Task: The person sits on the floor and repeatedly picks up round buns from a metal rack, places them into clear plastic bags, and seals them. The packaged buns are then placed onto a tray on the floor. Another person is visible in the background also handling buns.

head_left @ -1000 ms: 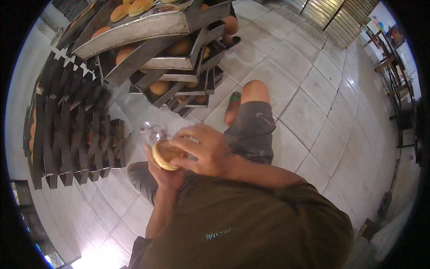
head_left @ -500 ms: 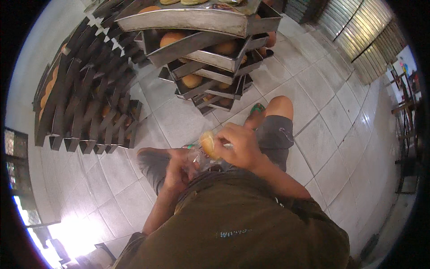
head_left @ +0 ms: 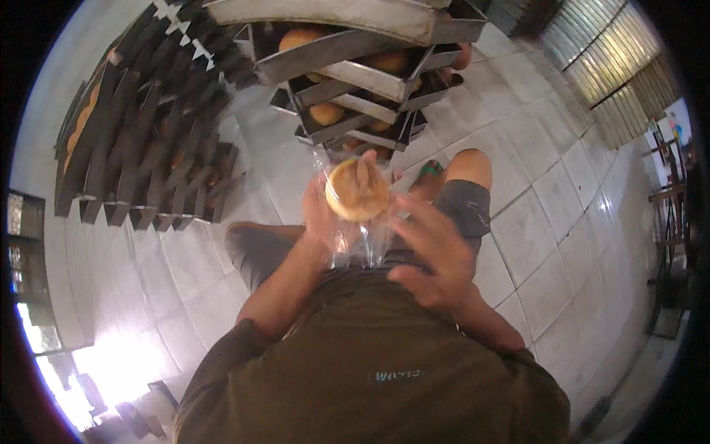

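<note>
A round golden bun (head_left: 353, 207) sits inside a clear plastic bag (head_left: 353, 250) in front of my lap. My left hand (head_left: 318, 214) holds the bagged bun from the left side, its fingers partly hidden behind it. A finger reaches the upper edge of the bun. Just to the right of the bag is my right hand (head_left: 436, 255), blurred by motion, with its fingers spread and nothing visible in them. Whether its fingertips touch the plastic, I cannot tell.
Before me stands a crosswise stack of metal trays (head_left: 333, 70) with buns in them. More dark trays (head_left: 122, 155) with buns are piled at the left. Pale tiles (head_left: 547, 214) cover the floor. A corrugated metal shutter (head_left: 606, 59) stands at the far right.
The bun, formerly pinched in my right hand above the bag, is now inside the plastic and held by my left hand. My right hand has let go and moved right and down.
</note>
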Available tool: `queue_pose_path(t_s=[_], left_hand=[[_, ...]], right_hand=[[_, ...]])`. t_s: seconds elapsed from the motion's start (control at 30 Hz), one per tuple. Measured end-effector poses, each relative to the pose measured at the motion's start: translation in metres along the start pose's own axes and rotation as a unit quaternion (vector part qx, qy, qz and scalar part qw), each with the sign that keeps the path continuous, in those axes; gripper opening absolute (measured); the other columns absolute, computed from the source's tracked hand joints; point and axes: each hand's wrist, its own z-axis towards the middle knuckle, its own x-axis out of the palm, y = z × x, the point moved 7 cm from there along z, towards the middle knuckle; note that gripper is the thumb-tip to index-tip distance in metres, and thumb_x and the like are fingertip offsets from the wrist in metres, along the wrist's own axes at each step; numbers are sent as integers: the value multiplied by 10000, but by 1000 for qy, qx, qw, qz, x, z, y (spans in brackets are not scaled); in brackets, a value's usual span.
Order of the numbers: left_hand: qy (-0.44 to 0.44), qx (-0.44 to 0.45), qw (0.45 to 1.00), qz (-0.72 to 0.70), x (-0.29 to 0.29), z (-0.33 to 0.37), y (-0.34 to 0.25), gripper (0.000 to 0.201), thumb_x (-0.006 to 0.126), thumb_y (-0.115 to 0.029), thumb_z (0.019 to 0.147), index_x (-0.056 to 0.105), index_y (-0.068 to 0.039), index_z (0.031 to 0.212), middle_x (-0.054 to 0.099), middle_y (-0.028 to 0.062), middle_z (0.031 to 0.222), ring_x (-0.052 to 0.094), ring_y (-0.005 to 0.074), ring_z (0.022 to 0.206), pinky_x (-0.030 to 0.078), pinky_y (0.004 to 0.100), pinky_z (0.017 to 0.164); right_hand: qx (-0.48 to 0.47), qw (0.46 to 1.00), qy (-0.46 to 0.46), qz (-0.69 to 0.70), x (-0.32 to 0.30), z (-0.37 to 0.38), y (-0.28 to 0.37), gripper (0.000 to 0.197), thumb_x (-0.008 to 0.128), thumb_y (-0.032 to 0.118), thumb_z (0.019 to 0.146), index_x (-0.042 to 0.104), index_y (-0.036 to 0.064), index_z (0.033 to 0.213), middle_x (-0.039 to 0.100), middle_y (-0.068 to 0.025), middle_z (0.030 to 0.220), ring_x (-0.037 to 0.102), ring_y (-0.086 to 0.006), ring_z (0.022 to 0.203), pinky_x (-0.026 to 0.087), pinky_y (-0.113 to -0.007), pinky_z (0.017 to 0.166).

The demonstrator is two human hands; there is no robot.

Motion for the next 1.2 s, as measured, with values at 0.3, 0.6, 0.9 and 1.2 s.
queue_pose_path(t_s=[0.3,0.6,0.9,1.2], left_hand=[[97,4,995,22,28,12,17,969,528,-856,800,409,-184,1488,339,315,1537,570,445,1200,480,595,1025],[46,-14,997,-65,-9,27,10,674,565,-615,957,466,-169,1452,414,252,1487,560,385,1151,557,460,928],[8,-22,996,-83,39,-2,18,839,456,-786,903,511,-134,1429,459,216,1477,540,408,1247,433,561,1084],[-80,-234,969,-4,59,-10,120,968,440,-872,825,451,-160,1481,409,190,1549,506,369,1330,371,580,1139]], right_hand=[[12,998,33,-50,41,23,11,144,744,131,839,658,80,942,643,-89,904,654,-282,793,526,-403,669],[8,983,164,79,71,11,-8,117,748,118,798,639,89,830,600,-68,749,613,-265,665,463,-360,582],[572,761,300,-61,-126,-259,-174,387,743,308,814,673,-1,1037,680,-131,1015,634,-280,923,482,-375,804],[120,982,20,-141,-70,-68,-33,834,869,176,739,479,55,1466,442,-174,1550,421,-357,1438,329,-478,1176]])
